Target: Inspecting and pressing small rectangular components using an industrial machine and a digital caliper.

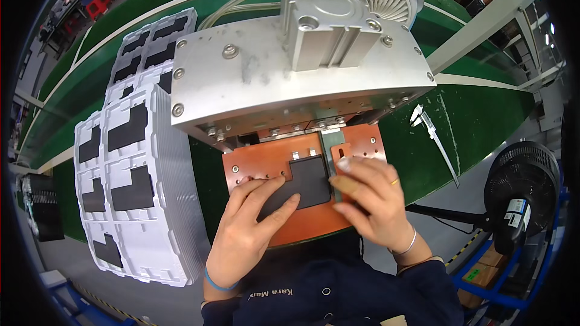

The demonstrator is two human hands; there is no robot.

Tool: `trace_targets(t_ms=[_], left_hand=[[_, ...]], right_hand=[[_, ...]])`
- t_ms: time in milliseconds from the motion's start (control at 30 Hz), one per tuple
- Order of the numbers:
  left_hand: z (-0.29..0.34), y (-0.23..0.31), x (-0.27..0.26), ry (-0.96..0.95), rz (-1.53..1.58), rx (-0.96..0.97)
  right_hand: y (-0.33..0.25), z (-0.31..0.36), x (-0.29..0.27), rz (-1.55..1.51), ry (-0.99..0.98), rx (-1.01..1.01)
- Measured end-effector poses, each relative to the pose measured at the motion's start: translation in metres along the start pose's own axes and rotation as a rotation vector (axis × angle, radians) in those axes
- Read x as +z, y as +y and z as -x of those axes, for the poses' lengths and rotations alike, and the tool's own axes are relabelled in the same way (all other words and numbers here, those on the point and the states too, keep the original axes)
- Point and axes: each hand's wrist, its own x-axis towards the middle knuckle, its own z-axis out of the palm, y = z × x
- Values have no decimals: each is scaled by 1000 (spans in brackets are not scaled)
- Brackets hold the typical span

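A flat black L-shaped piece (312,176) lies on the orange plate (257,166) under a metal press (254,66). My left hand (251,223) rests over its left part, fingers stretched and thumb apart, the fingertips on the piece near its inner corner. Beside the piece's right edge is my right hand (374,202), its thumb and fingers apart, with yellowish covers on some fingertips. Those fingertips are close to a slotted orange block (341,151) and partly hide it. Whether they touch the piece I cannot tell.
Stacked white trays (139,145) holding several black pieces stand to the left. A caliper (435,142) lies on the green bench at right. A black fan (519,187) stands beyond the bench's right side. Clear hoses (241,6) run to the cylinder (329,18) atop the press.
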Motion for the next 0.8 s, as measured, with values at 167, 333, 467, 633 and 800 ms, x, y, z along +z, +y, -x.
trace_targets(t_ms=[167, 333, 467, 633, 800], left_hand=[[-16, -7, 4, 14, -72, 5], [-25, -9, 6, 29, -57, -47], [-29, -9, 6, 15, -38, -89], [-30, -10, 5, -3, -44, -103], [-33, -10, 3, -11, -29, -134]], right_hand=[[1, -1, 6, 23, -61, -27], [4, 0, 5, 32, -120, -29], [5, 3, 5, 74, -169, -30], [4, 3, 5, 74, -204, -33], [3, 4, 5, 112, -232, -43]])
